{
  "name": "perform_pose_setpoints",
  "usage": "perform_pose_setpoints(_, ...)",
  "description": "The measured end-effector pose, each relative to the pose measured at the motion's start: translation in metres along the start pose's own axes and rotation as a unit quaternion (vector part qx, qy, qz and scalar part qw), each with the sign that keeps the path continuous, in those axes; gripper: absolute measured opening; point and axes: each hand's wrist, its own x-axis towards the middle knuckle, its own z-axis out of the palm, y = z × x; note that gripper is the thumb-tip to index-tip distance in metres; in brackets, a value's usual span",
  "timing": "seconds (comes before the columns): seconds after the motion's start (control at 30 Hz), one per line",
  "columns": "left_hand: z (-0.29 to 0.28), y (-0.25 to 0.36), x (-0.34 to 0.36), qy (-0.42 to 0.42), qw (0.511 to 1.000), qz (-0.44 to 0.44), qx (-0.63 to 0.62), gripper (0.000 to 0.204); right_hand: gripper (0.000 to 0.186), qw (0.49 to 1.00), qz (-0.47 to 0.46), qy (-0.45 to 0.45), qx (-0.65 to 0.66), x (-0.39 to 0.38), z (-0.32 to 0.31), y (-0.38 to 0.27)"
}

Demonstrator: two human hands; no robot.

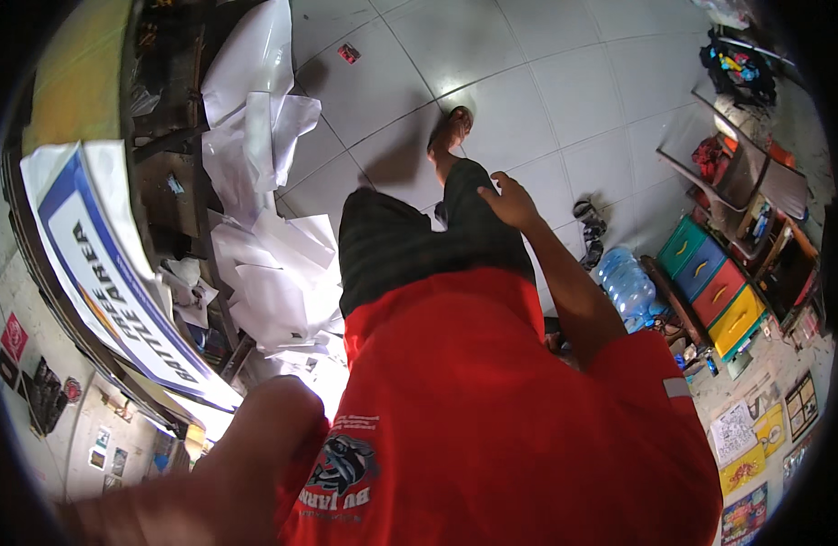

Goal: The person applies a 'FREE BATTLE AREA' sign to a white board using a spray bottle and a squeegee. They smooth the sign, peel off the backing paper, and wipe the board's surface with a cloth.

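Observation:
My right hand (pixel 507 197) hangs beside my right thigh in dark shorts (pixel 460 218), its fingers loosely apart and nothing visible in it. My left arm (pixel 255 428) is bent at the lower left, and its hand is out of view. My red shirt (pixel 455 400) fills the lower middle. My bare foot (pixel 453 127) is on the grey tiled floor (pixel 537 100).
At left, white sheets (pixel 255 155) lie along a dark rack (pixel 169 136) with a printed banner (pixel 110 273). At right stand a water jug (pixel 625 282), coloured drawers (pixel 715 291) and a chair (pixel 756 173). Black sandals (pixel 590 232) lie on the tiles.

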Motion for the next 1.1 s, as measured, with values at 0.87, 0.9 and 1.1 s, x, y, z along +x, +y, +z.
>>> perform_pose_setpoints(0.87, 0.105, -0.786, -0.691, -0.253, 0.544, -0.625, 0.5, 0.103, 0.108, 0.932, 0.241, 0.078, -0.259, 0.107, 0.04, 0.002)
perform_pose_setpoints(0.9, 0.097, -0.791, -0.694, -0.264, 0.537, -0.634, 0.489, 0.105, 0.108, 0.935, 0.232, 0.085, -0.255, 0.111, 0.039, 0.003)
perform_pose_setpoints(1.1, 0.07, -0.83, -0.732, -0.204, 0.501, -0.715, 0.442, 0.094, 0.111, 0.931, 0.228, 0.081, -0.272, 0.118, 0.037, 0.005)
